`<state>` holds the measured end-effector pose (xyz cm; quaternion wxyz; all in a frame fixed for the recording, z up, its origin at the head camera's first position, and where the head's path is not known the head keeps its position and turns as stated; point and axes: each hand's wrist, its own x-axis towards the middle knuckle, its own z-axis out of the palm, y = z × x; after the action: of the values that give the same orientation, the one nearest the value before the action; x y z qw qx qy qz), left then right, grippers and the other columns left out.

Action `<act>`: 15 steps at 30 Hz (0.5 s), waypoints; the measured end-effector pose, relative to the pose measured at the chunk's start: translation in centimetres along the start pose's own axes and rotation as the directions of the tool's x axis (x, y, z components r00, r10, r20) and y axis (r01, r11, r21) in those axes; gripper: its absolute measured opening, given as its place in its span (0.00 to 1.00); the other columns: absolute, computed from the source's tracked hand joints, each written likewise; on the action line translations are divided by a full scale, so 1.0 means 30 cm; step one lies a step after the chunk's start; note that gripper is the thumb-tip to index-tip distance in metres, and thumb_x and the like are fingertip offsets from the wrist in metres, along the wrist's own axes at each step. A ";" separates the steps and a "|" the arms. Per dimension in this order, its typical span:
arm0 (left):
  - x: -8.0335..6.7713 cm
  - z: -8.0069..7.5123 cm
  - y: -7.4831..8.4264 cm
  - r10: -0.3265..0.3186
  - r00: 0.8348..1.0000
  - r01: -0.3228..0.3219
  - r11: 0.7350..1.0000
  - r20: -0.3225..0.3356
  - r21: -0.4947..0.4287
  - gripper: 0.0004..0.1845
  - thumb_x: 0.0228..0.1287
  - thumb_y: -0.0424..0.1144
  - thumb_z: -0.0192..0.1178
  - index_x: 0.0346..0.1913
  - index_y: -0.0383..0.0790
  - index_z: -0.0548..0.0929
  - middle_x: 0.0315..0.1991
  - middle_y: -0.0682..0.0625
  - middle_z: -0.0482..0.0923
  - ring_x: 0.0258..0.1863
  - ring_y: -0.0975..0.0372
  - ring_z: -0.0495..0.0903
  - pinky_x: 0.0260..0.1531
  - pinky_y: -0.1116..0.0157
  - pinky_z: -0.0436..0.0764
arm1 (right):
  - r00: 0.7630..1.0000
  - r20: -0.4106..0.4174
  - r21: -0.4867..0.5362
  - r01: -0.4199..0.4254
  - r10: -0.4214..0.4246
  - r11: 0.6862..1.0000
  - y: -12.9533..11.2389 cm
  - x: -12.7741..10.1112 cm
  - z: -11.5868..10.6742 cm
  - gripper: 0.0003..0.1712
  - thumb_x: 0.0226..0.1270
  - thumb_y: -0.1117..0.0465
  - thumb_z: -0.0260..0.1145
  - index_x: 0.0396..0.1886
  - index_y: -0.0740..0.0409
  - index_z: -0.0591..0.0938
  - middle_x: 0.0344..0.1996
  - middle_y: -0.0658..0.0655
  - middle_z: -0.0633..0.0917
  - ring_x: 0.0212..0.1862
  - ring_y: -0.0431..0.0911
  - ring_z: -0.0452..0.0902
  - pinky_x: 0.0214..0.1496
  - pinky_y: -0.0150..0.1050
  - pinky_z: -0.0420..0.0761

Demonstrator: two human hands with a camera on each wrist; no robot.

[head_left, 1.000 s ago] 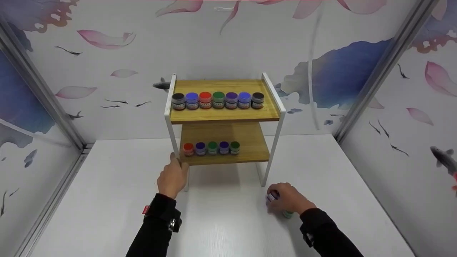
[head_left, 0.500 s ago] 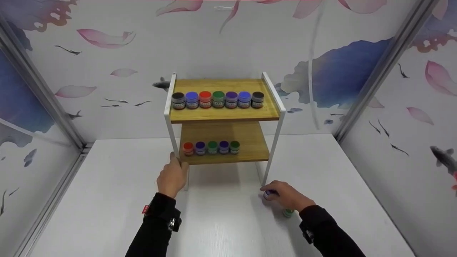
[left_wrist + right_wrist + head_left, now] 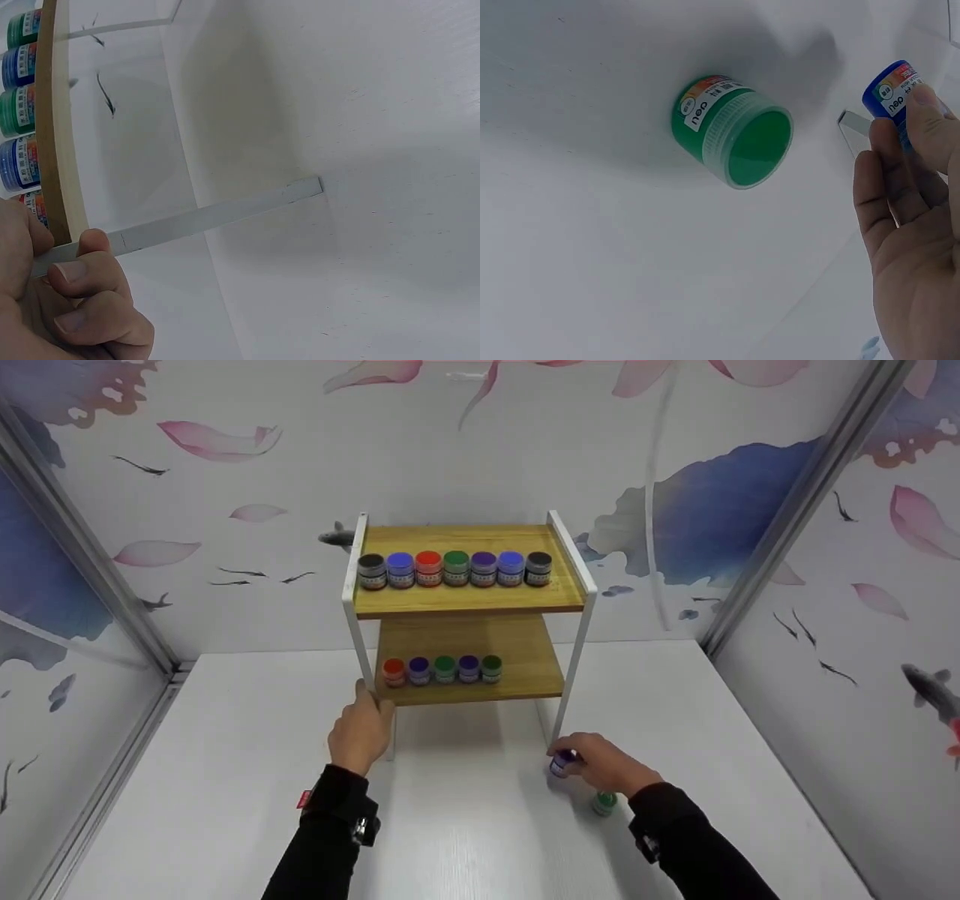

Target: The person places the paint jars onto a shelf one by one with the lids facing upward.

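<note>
On the surface: a two-tier rack stands toward the far edge, paint jars lined along both shelves.
Left hand: fingers curled round the rack's front-left leg, as a second ago.
Right hand: pinching the blue jar, now carried closer to the rack's front-right leg.
Green jar: uncovered since the hand moved off; left alone near the right wrist.
Meaning: likely the blue jar is being shelved first.
</note>
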<state>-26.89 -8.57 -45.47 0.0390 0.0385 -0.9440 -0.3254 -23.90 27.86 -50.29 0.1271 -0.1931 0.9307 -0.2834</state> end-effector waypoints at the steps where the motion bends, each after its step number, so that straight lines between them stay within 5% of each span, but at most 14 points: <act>1: 0.000 0.000 0.000 -0.002 1.000 0.002 1.000 0.001 0.001 0.34 0.71 0.46 0.42 0.72 0.24 0.56 0.24 0.45 0.76 0.19 0.58 0.70 0.15 0.63 0.66 | 1.000 -0.003 -0.009 0.004 -0.004 1.000 -0.005 0.003 -0.003 0.17 0.65 0.70 0.64 0.53 0.59 0.82 0.51 0.58 0.84 0.55 0.52 0.79 0.59 0.53 0.77; 8: 0.000 -0.002 0.003 -0.004 1.000 0.004 1.000 0.009 0.009 0.35 0.71 0.46 0.41 0.72 0.24 0.55 0.28 0.43 0.78 0.21 0.57 0.71 0.17 0.62 0.67 | 0.993 -0.023 -0.105 0.113 -0.116 0.988 -0.042 0.018 -0.033 0.16 0.62 0.72 0.66 0.49 0.57 0.84 0.46 0.56 0.85 0.52 0.50 0.80 0.57 0.49 0.79; 15: -0.004 -0.004 0.008 -0.003 1.000 0.003 1.000 0.004 0.015 0.34 0.72 0.46 0.42 0.72 0.24 0.55 0.25 0.45 0.75 0.20 0.58 0.69 0.16 0.63 0.65 | 1.000 0.016 -0.081 0.017 -0.016 0.997 -0.087 0.043 -0.063 0.19 0.64 0.70 0.65 0.54 0.54 0.83 0.51 0.55 0.85 0.56 0.49 0.79 0.61 0.51 0.76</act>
<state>-26.75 -8.45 -45.23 0.0363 0.0397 -0.9465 -0.3183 -24.97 26.20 -47.43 0.1240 -0.2081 0.9388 -0.2450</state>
